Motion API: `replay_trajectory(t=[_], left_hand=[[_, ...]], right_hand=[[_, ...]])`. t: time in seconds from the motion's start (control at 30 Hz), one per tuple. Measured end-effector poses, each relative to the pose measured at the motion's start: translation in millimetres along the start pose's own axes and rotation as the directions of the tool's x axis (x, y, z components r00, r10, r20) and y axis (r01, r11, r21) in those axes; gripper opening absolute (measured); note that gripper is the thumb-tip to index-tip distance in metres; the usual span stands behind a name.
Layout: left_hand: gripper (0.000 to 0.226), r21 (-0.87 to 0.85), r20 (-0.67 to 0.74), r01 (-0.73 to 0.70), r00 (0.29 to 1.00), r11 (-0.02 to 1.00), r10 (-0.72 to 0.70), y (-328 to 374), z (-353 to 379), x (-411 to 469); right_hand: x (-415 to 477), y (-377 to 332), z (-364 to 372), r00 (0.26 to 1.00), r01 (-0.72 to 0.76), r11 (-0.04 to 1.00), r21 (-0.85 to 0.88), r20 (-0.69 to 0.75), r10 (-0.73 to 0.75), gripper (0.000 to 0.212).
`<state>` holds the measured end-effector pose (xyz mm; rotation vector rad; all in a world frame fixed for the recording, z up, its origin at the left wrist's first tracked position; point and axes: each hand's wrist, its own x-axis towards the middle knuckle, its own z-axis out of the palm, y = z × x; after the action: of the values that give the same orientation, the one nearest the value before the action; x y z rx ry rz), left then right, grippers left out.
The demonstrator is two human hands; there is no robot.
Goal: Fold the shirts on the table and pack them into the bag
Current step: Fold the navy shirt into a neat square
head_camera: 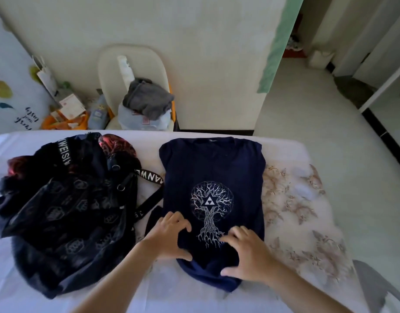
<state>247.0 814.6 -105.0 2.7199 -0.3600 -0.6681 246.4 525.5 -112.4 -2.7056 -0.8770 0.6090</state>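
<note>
Two bare hands work the lower end of one dark navy shirt (212,168), which lies front up at the centre of the frame on a surface (194,297) covered in smooth white cloth. The shirt is soft knit. Its outline is a long, narrow rectangle with rounded shoulders, the collar toward the top of the frame. A white line print (211,206) of a branching tree inside a circle, with a small triangle at its middle, marks the chest.

The left hand (169,238) sits at the shirt's lower left edge, fingers (178,222) curled over the fabric and thumb tucked beneath, so that it grips the cloth. The right hand (248,258) sits at the lower right, its bent fingers (237,232) on top and its thumb at the hem, holding the bunched fabric. Between the hands the hem is gathered into loose folds.

The bag (65,213), a slumped black backpack of thin, slightly glossy material with a faint hexagon pattern, fills the left of the frame, just beside the shirt. A black webbing strap (149,176) with white block letters trails from the bag toward the shirt's left edge.

To the right of the shirt, the cloth bears a pale brown leaf pattern (296,211). At the upper middle, beyond the surface, a cream chair (108,64) with a rounded back holds a crumpled grey garment (149,100).
</note>
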Motion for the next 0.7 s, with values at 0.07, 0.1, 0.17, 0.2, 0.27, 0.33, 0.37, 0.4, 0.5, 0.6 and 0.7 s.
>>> replay_trajectory(t=[0.07, 0.1, 0.17, 0.2, 0.27, 0.33, 0.37, 0.4, 0.5, 0.6, 0.7], left_hand=[[0.07, 0.069, 0.05, 0.017, 0.999, 0.997, -0.021, -9.7, 17.6, -9.7], [0.057, 0.044, 0.031, 0.018, 0.999, 0.999, -0.019, -14.4, 23.3, -11.9], [0.043, -0.033, -0.011, 0.037, 0.999, 0.999, -0.037, -18.8, 26.5, -14.7], [0.041, -0.042, -0.012, 0.061, 0.998, 0.997, -0.061, -15.5, 21.3, -16.4], [0.037, -0.126, 0.006, 0.129, 0.992, 0.984, -0.129, -5.4, 7.6, -20.8], [0.042, -0.316, 0.013, 0.156, 0.987, 0.936, -0.161, 1.7, -6.3, -18.4], [0.042, -0.382, -0.013, 0.149, 0.986, 0.912, -0.167, 4.4, -13.1, -17.0], [0.038, -0.422, -0.063, 0.139, 0.981, 0.896, -0.182, 6.6, -19.2, -15.3], [0.042, -0.281, -0.373, 0.094, 0.906, 0.955, -0.199, 4.8, -17.2, -8.6], [0.036, -0.152, -0.512, -0.016, 0.856, 0.988, -0.065, 10.9, 3.9, -12.9], [0.053, -0.066, -0.233, -0.064, 0.971, 0.996, 0.047, 26.9, 29.3, -21.6]], right_hand=[[-7.6, -5.7, 21.8, 0.999, 0.032, 0.99, -0.137, 0.04, -0.027, 0.085], [-8.6, -6.0, 29.5, 0.999, 0.038, 0.985, -0.17, 0.009, -0.037, 0.072], [-7.5, -6.9, 31.4, 0.999, 0.008, 0.995, -0.098, -0.043, -0.013, 0.033], [-7.0, -8.5, 24.1, 0.996, -0.044, 0.999, 0.015, -0.072, 0.045, 0.021], [-8.0, -9.9, 2.3, 0.973, -0.186, 0.955, 0.229, -0.094, 0.212, 0.013], [-8.6, -4.9, -22.8, 0.936, -0.278, 0.906, 0.318, -0.123, 0.33, 0.011], [-7.7, 0.0, -33.5, 0.913, -0.317, 0.889, 0.331, -0.145, 0.38, 0.013], [-5.8, 4.6, -43.1, 0.889, -0.364, 0.876, 0.316, -0.163, 0.428, 0.016], [0.1, 12.6, -52.3, 0.847, -0.48, 0.876, 0.038, -0.239, 0.474, 0.053], [4.4, 2.5, -34.8, 0.913, -0.263, 0.965, 0.012, -0.321, 0.253, 0.071], [9.2, -8.8, -10.5, 0.982, -0.112, 0.994, 0.013, -0.152, 0.113, 0.075]])
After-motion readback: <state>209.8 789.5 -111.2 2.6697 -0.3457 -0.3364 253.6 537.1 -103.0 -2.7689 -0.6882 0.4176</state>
